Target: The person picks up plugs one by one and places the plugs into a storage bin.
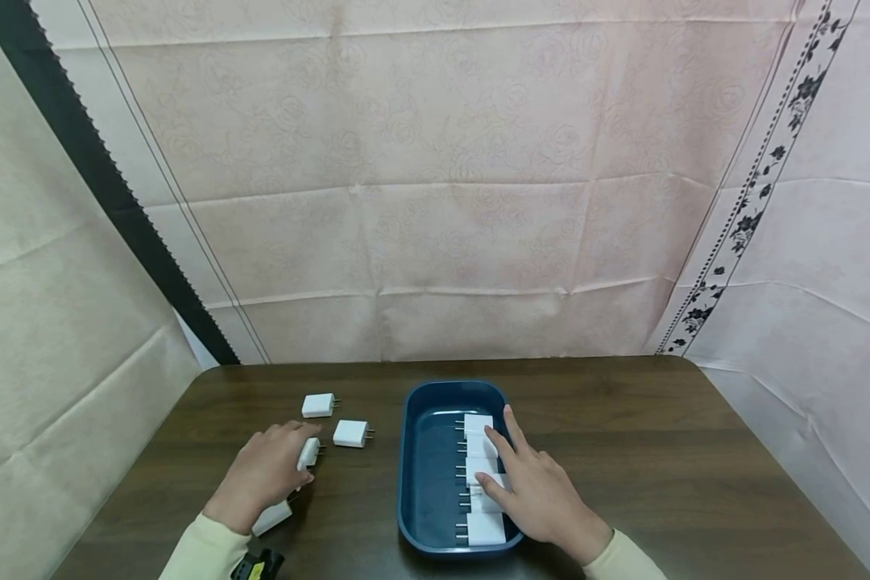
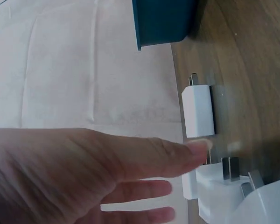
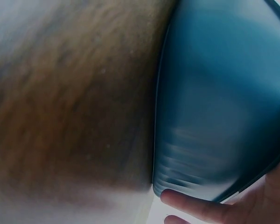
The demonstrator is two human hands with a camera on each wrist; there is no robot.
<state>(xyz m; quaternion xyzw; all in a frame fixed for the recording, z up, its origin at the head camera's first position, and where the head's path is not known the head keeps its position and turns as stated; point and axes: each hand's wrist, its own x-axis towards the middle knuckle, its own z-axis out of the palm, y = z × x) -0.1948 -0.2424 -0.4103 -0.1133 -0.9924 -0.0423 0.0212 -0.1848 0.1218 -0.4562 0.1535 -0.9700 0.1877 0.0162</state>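
Several white plug-in chargers with two flat prongs are in view. My left hand (image 1: pixel 267 467) reaches over a charger (image 1: pixel 308 453) on the table, its fingers partly covering it. In the left wrist view my thumb stretches out straight above the prongs of a charger (image 2: pixel 219 189). Another charger (image 1: pixel 271 516) lies beside my left wrist. My right hand (image 1: pixel 544 493) is at the right side of a blue tray (image 1: pixel 403 475), its fingers spread over a column of chargers (image 1: pixel 485 529) inside. The prongs of those chargers point left.
Two more chargers, one farther back (image 1: pixel 318 405) and one nearer the tray (image 1: pixel 351 433), lie on the dark wooden table (image 1: pixel 609 411). A pale cloth (image 1: pixel 471 242) hangs behind the table, with more cloth at both sides.
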